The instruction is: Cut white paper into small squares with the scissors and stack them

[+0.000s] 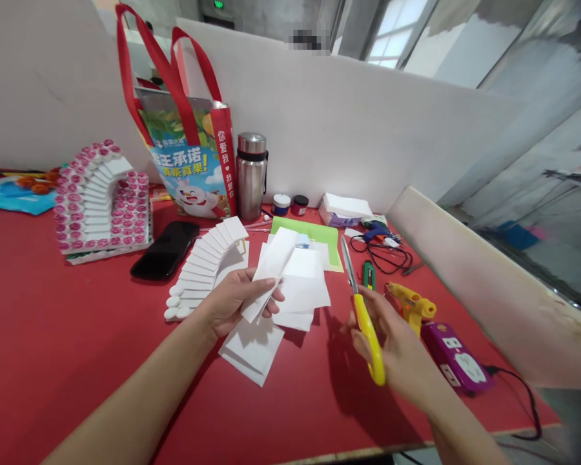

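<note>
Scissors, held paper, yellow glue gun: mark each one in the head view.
Scissors (363, 314): head view, on the upper part of the yellow handle.
Held paper (277, 256): head view, on the white face above the thumb.
Yellow glue gun (412, 301): head view, on the middle of the body.

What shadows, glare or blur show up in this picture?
Head view throughout: a soft shadow falls on the red table near the right hand; the windowpanes look washed out; the steel flask carries highlights; a top patch is pixelated.
</note>
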A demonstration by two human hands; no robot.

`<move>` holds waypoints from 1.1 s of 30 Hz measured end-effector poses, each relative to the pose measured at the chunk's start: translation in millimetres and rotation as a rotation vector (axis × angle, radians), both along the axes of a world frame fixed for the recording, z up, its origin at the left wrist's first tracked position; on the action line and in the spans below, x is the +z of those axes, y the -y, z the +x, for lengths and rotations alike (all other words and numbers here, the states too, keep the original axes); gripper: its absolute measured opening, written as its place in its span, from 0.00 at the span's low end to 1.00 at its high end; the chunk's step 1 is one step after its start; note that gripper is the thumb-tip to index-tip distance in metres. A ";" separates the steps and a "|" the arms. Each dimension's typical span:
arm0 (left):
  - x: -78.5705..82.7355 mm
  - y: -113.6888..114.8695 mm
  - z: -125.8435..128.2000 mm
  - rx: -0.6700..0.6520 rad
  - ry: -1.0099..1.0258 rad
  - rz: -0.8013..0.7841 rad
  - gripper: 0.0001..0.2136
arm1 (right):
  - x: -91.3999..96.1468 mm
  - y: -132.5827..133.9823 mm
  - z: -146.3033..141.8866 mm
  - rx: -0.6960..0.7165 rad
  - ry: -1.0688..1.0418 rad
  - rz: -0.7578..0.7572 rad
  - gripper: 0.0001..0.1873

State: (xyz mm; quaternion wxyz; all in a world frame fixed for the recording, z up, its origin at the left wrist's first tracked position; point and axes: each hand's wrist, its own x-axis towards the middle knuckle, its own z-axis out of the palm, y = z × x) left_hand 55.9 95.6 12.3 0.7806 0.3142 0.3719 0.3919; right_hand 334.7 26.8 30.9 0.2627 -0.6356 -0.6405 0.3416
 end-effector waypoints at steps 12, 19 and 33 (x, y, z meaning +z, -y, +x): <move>1.9 9.8 7.6 -0.145 0.105 0.016 0.11 | 36.8 12.0 5.6 0.338 -0.156 -0.332 0.39; -2.2 16.4 16.5 -0.250 0.114 -0.003 0.08 | 44.1 6.5 -10.2 0.404 -0.081 -0.384 0.44; -8.1 14.8 17.2 -0.295 0.090 -0.006 0.08 | 30.8 2.0 -10.2 0.413 -0.233 -0.385 0.39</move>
